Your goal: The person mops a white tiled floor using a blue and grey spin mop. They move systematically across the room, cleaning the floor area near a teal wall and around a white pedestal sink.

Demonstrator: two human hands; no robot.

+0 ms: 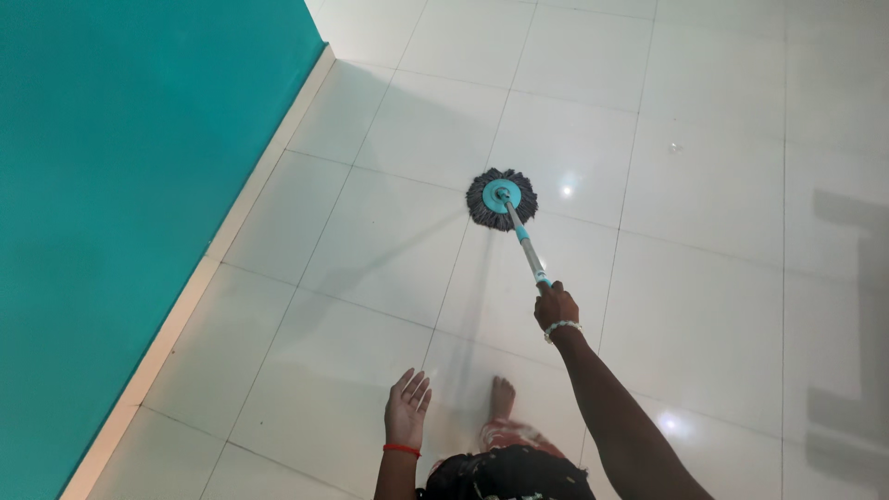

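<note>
Down on the glossy white tile floor, the right hand is closed in a fist around the upper end of a mop handle, a slim pole of metal with teal sections. The arm reaches forward from the lower right, and a pale beaded bracelet sits at the wrist. The handle slants away up and to the left to a round mop head, a teal disc ringed by dark grey strands, which lies flat on the floor near a tile joint. The left hand holds nothing: it hovers open, fingers spread and loosely straight, low beside the body, with a red band round the wrist. A bare foot stands on the tiles between the two arms. Along the left runs a teal wall with a cream skirting.
</note>
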